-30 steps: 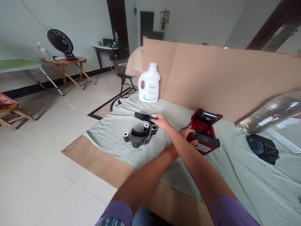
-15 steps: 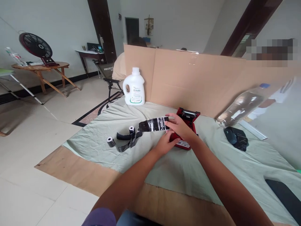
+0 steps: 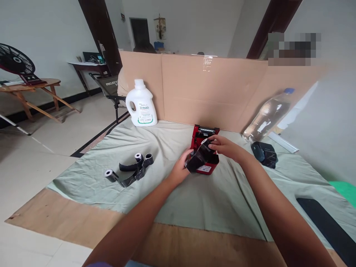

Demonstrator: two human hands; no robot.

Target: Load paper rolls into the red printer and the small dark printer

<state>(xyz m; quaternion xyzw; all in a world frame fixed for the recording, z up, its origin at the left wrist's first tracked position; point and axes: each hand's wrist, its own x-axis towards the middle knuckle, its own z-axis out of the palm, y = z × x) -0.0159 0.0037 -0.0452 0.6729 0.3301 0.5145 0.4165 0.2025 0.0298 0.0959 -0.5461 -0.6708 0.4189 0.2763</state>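
Observation:
A black ribbon roll [image 3: 200, 156] with a white core end is held between my two hands, over a red box-like device [image 3: 209, 167] whose lid stands up. My left hand [image 3: 181, 166] grips the lower left end of the black ribbon. With bent fingers, my right hand [image 3: 224, 146] pinches the upper right end near the white core. The front of the device carries a white label; its inside is partly hidden by the ribbon and my fingers. To the left on the green cloth lie several small rolls [image 3: 111, 175] linked by loose black ribbon [image 3: 130, 180].
A white detergent jug [image 3: 143, 107] stands before a cardboard screen [image 3: 194, 89]. At the right are a clear plastic bottle [image 3: 268, 115], leaning, a black object [image 3: 264, 154] and a dark flat slab [image 3: 325, 226]. The green cloth [image 3: 211, 211] covers a wooden board [image 3: 66, 211].
The view has swung right. The ribbon stretched toward the rolls at left is now a short piece between my hands, tilted over the red device. My left hand has taken hold of its lower end.

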